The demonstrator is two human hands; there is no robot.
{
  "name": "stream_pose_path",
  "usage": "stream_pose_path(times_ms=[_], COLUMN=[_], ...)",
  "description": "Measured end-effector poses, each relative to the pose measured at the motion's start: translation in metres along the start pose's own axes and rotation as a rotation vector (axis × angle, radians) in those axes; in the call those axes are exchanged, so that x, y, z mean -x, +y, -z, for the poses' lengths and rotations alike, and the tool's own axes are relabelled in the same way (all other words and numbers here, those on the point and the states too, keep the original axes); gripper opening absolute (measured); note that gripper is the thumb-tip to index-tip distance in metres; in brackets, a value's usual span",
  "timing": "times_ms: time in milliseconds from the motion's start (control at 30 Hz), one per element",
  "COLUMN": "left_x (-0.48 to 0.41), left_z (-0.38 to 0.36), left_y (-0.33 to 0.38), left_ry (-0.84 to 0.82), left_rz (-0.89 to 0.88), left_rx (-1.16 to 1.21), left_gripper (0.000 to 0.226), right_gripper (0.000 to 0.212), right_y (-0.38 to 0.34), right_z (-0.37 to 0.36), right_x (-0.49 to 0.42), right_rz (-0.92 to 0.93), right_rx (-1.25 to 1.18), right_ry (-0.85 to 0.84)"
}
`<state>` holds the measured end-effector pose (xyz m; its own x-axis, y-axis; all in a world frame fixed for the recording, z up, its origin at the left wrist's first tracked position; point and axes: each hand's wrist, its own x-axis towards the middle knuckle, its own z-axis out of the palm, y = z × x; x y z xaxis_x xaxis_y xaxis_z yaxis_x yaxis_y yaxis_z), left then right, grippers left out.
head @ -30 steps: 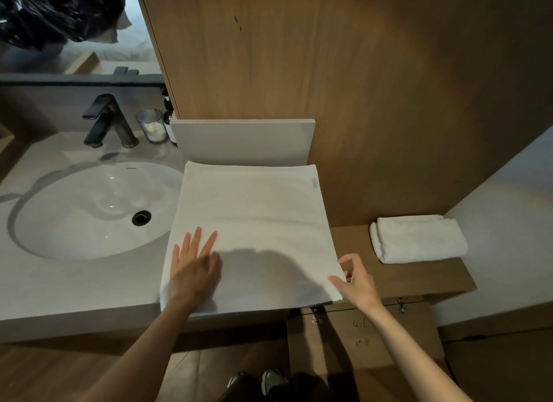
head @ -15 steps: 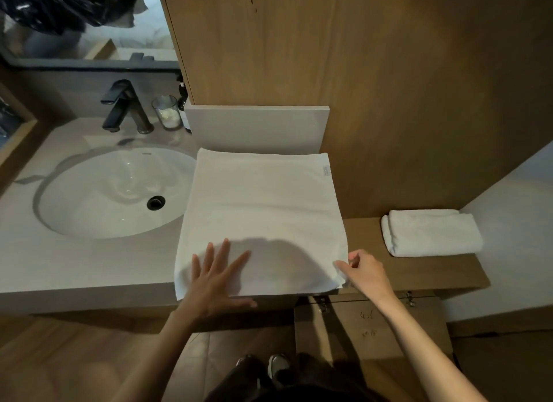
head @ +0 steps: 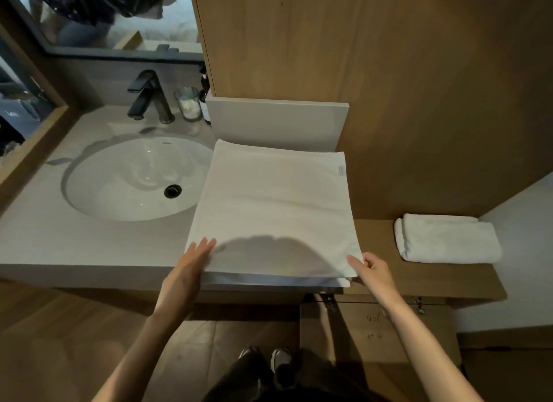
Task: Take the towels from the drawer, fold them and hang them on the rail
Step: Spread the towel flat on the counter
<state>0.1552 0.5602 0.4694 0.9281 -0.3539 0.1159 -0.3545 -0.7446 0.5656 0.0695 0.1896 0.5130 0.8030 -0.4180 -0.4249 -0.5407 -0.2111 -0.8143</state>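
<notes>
Left hand (head: 191,261), change: it has slid from the top of the towel (head: 275,204) to the near left edge. The fingers are straight, the tips lie on the cloth and it grips nothing.
Right hand (head: 371,270): it stays at the near right corner and pinches it.
Towel: it lies flat on the counter (head: 89,246), just right of the sink (head: 128,177), straight ahead of both hands. It looks nearly square, with the long axis perhaps running away from the person.
Nearer hand: neither, as each is at one near corner; I judge the next fold goes away from the body.
Folded towel (head: 446,238): it is on the wooden shelf (head: 425,279), well apart to the right.
Hidden: the rail is not in view and the drawer I cannot identify. The layers at the near edge are hard to count.
</notes>
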Motion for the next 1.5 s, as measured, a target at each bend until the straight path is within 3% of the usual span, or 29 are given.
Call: stream_pose_path(times_ms=[133,233,433,533,600,733,900,1000,1100,1300,1500], left_x=[0.000,-0.003,0.013,0.018,0.017,0.010,-0.039,-0.062,-0.059,-0.040,-0.043], left_z=[-0.007,-0.005,-0.003,-0.005,-0.002,0.007,-0.018,-0.043,-0.058,-0.043,-0.033], left_y=[-0.004,-0.011,-0.026,-0.035,-0.037,-0.019,0.026,0.041,0.043,0.013,0.014], left_ry=[0.085,0.084,-0.054,-0.166,-0.232,-0.184,-0.150,-0.221,-0.209,-0.109,-0.047], left_rz=[-0.023,0.026,0.002,-0.026,-0.023,-0.135,-0.096,-0.057,0.016,0.067,0.071], left_rx=[0.089,0.049,-0.159,-0.400,-0.440,-0.423,-0.349,-0.395,-0.422,-0.373,-0.311], left_gripper=[0.057,0.067,0.058,0.089,0.090,0.075,0.058,0.059,0.056,0.055,0.051], right_gripper=[0.014,0.021,0.005,0.021,0.044,0.070,0.054,0.050,0.052,0.060,0.059], right_y=[0.004,0.014,0.015,0.017,0.013,-0.005,-0.035,-0.043,-0.027,0.006,0.014], right_z=[-0.005,-0.010,-0.012,-0.008,-0.006,-0.012,-0.071,-0.118,-0.131,-0.076,-0.046], right_x=[-0.001,-0.005,0.001,-0.002,-0.003,-0.002,-0.011,-0.020,-0.027,-0.031,-0.029], right_rz=[-0.025,-0.029,0.107,0.055,0.041,0.230,0.588,0.571,0.552,0.526,0.477], right_rx=[0.019,0.081,0.186,0.193,0.197,0.544,0.727,0.851,1.008,0.999,0.987], right_ry=[-0.052,0.029,0.154,0.188,0.196,0.195,0.008,-0.106,-0.084,0.024,-0.023])
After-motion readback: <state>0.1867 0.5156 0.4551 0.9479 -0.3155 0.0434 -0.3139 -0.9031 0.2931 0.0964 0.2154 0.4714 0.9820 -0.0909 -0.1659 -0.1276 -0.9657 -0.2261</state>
